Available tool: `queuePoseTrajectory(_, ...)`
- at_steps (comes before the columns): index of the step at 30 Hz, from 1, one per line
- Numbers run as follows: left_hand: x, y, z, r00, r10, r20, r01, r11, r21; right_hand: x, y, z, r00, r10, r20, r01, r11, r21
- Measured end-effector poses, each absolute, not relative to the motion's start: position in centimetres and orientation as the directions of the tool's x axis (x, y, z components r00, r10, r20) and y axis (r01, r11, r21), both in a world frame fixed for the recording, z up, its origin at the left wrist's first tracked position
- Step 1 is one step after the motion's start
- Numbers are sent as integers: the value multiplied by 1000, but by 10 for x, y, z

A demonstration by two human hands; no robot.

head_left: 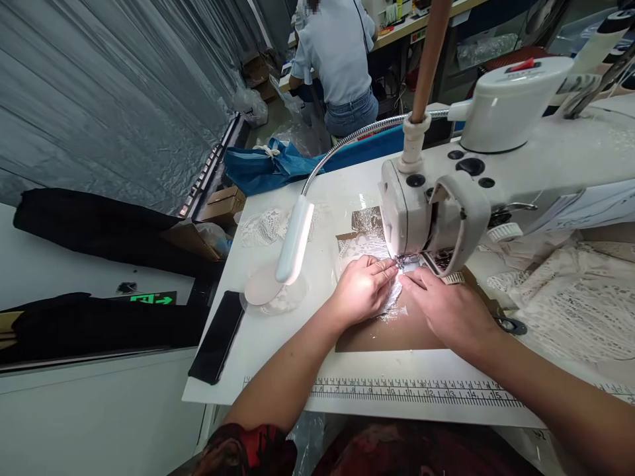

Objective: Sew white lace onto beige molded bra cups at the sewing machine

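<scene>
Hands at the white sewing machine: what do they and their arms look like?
The ungloved left hand and ungloved right hand join bare forearms. A dark fabric sleeve with red patches circles the left arm; no right sleeve shows.

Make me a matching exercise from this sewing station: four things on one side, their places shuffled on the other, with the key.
Column 1
1. Black smartphone
2. Printed ruler
3. Left hand
4. Heap of off-white lace

Column 2
A. Along the near edge of the white table
B. On the white lace by the needle end of the sewing machine
C. On the table's right side
D. By the table's left edge

Right pairs: 1-D, 2-A, 3-B, 4-C
</scene>
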State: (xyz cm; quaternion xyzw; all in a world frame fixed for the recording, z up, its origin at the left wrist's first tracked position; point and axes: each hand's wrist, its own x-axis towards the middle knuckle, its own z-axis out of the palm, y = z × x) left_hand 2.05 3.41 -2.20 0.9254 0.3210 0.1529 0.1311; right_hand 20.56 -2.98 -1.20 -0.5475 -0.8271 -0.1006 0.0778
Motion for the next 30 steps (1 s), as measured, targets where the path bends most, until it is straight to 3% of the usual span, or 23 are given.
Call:
queuePoseTrajectory(7,23,33,-24,665,716,214,643,-694,324,216,-31,-20,-371,907,200,922,385,-37)
queuePoseTrajectory(15,24,26,-21,529,835,151,789,-550,273,222,-31,-28,-332,904,270,933,357,-49)
queuePoseTrajectory(19,14,22,-9,489,872,37,809,-468,356,227,-31,-32,-336,884,324,928,369,-43)
queuePoseTrajectory(21,6,15,-1,599,799,-43,727,-520,448,231,-32,-32,-335,877,346,917,387,-93)
queuePoseTrajectory(23,-3,3,6,765,640,-73,554,-596,581,234,-33,-30,-330,875,355,897,407,-171)
queuePoseTrajectory(26,-9,-15,12,839,539,72,338,-621,707,235,-33,-26,-372,844,386,836,486,-255)
queuePoseTrajectory(30,-6,-22,10,667,715,210,461,-617,637,231,-34,-27,-424,795,434,743,579,-335)
